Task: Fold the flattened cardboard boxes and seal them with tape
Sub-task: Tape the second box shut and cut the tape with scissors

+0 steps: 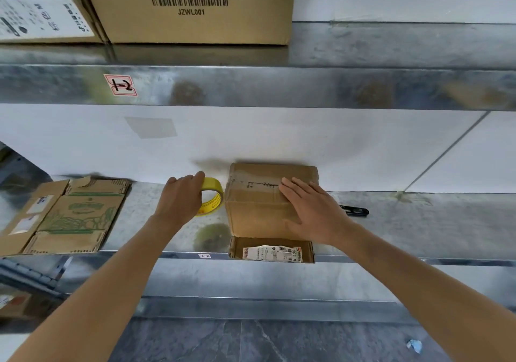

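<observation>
A folded brown cardboard box (257,208) stands on the metal shelf (156,222), its front flap with a shipping label (272,254) hanging over the shelf edge. My right hand (310,211) lies flat on the box top, fingers straight, pressing it down. Left of the box stands a yellow tape roll (213,197). My left hand (180,197) grips the roll from above, fingers curled over its rim. A flattened cardboard box with green print (75,216) lies on the shelf at the left.
A black cutter (354,211) lies on the shelf right of the box. Above, an upper shelf (363,88) carries a big barcode carton (195,7). A white wall backs the shelf. Grey floor shows below with a blue scrap (414,345).
</observation>
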